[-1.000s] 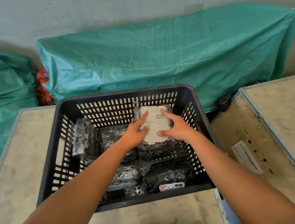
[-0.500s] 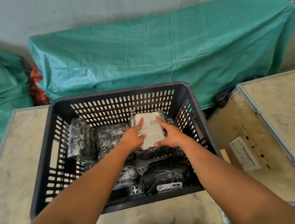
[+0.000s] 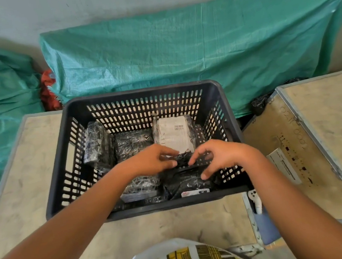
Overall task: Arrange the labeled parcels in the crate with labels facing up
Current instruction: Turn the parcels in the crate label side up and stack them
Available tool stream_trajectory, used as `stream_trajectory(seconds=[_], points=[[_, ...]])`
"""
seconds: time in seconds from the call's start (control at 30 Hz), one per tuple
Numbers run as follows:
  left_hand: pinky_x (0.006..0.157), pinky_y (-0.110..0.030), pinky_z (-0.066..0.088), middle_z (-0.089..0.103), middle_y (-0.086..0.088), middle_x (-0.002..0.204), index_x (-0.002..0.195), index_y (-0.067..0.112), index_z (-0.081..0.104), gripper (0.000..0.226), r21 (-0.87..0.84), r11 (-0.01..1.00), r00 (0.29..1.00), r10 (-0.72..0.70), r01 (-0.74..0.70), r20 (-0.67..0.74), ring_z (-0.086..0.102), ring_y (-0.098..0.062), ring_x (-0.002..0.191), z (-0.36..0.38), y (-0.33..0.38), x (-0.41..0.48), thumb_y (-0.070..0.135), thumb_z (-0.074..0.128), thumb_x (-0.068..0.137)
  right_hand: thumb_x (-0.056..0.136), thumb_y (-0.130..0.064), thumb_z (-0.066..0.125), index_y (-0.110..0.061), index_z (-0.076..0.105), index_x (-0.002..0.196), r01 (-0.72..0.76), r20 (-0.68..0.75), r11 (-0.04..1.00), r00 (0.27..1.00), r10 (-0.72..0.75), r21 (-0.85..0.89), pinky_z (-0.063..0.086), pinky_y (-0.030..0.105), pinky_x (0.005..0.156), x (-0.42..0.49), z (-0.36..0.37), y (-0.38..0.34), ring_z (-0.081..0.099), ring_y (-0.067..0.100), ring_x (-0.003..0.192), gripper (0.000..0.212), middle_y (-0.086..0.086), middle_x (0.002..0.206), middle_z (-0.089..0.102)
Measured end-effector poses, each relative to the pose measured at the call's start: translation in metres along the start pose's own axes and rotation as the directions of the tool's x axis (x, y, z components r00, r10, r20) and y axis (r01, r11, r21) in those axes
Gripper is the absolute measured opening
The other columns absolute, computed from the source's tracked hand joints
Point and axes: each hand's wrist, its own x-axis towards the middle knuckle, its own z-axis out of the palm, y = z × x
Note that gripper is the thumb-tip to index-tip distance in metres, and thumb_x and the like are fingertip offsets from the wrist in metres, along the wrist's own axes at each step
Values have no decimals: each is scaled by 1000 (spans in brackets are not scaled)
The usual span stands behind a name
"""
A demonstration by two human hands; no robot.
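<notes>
This looks like a storeroom or packing area: a bare grey plaster wall (image 3: pixel 107 5), bulky goods under green woven tarpaulins (image 3: pixel 188 47), worn metal-edged plywood cases (image 3: pixel 326 123) serving as tables, and a black slotted plastic crate (image 3: pixel 141 103) holding film-wrapped parcels (image 3: pixel 134 142).

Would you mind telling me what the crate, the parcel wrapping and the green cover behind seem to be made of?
The crate looks like moulded black plastic, matt, with slotted walls. The parcels, such as the labelled one, seem wrapped in glossy film that crinkles and glints; its label looks like white printed paper. The green cover appears to be woven plastic tarpaulin, judging by its fine weave and sheen.
</notes>
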Motion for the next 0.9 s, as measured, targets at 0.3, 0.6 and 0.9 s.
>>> stream_trajectory(seconds=[0.3, 0.6, 0.9], points=[[110, -38, 44, 57, 6, 147, 151, 27, 47, 58, 136, 989, 964, 20, -58, 265, 57, -12, 126, 20, 2, -13, 36, 66, 96, 77, -16, 91, -51, 76, 101, -16, -108, 998, 994, 22, 57, 47, 26, 99, -11, 34, 12, 62, 3, 117, 45, -11, 125, 72], [88, -25, 46, 68, -4, 121, 155, 20, 39, 93, 355, 886, 942, 334, -297, -44, 60, -17, 103, 34, 0, -8, 31, 86, 75, 87, -10, 80, -38, 77, 113, 24, -313, 997, 950, 2, 79, 47, 35, 109, -8, 24, 3, 62, 12, 123, 38, -9, 125, 72], [104, -24, 48, 72, 13, 124, 133, 31, 67, 57, -130, 924, 912, 320, -360, -256, 65, -7, 117, -34, 10, -31, 16, 84, 81, 89, -13, 80, -34, 80, 115, 420, -611, 857, 774, -166, 299, 57, 20, 88, -35, 1, -8, 70, 3, 113, 33, -10, 121, 76]])
